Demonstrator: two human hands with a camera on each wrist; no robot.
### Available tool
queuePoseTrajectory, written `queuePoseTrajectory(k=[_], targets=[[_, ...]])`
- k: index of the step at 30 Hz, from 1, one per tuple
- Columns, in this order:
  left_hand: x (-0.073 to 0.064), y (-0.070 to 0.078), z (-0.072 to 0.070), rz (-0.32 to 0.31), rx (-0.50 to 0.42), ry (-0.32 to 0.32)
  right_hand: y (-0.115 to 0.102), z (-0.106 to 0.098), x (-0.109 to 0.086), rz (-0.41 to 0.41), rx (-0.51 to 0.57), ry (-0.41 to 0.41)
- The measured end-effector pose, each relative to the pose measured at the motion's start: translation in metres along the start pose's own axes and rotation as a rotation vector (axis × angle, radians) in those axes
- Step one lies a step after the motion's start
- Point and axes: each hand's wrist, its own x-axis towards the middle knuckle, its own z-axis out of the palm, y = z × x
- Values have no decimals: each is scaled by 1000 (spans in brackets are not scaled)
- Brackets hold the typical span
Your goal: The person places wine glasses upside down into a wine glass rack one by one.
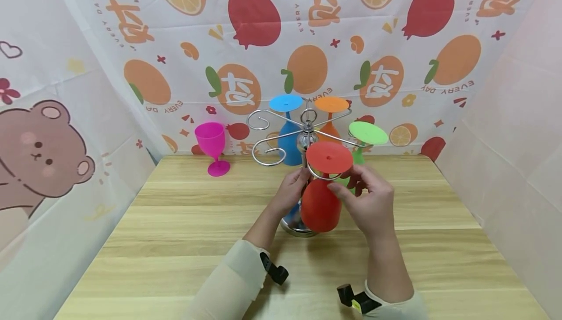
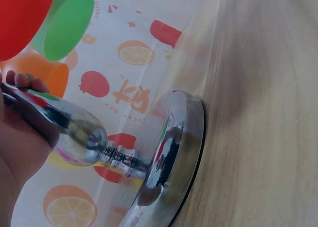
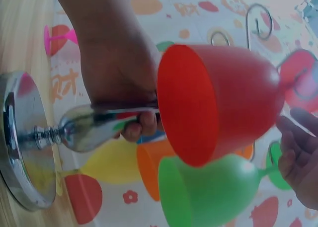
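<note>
A chrome goblet rack (image 1: 308, 127) with curled wire arms stands on the table, its round base (image 2: 191, 142) flat on the wood. My left hand (image 1: 289, 192) grips its shiny post. On the nearest arm a red goblet (image 1: 321, 208) hangs upside down by its foot. My right hand (image 1: 370, 197) is beside that goblet's stem, thumb near the bowl; the right wrist view shows its fingers loosely bent and not wrapped round the stem. Blue (image 1: 287, 142), orange (image 1: 330, 127) and green (image 1: 368, 133) goblets also hang inverted. Two curled arms at the left hold nothing.
A pink goblet (image 1: 211, 139) stands upright at the table's back left. Behind the rack a yellow goblet (image 3: 114, 162) shows in the right wrist view. Fruit-printed cloth (image 1: 272, 56) walls the back of the wooden table (image 1: 175, 261), with more cloth on both sides.
</note>
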Motion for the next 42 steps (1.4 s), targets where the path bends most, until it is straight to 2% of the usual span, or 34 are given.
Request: queuePoseTrajectory(k=[5,12,16,20,24,29,36,39,42], targets=[[1,1,2,-20,20,10,-8,6,1,-40,-73,23],[0,2,2,-66,26,10,-16,10,0,-56,-109,48],[-1,0,4,-30,9,26,-16,10,0,-51,-107,50],[-1,-3,6,14,20,79,-14,9,0,-34,-69,42],[0,-2,6,16,60,128,-11,8,3,6,-5,25],[1,1,5,18,84,145,-5,6,6,78,20,20],[-6,24,11,59,112,164,3,1,11,173,39,21],[-6,29,14,85,98,169,5,-2,14,203,52,26],[-3,31,15,85,124,195,9,-5,18,231,62,36]])
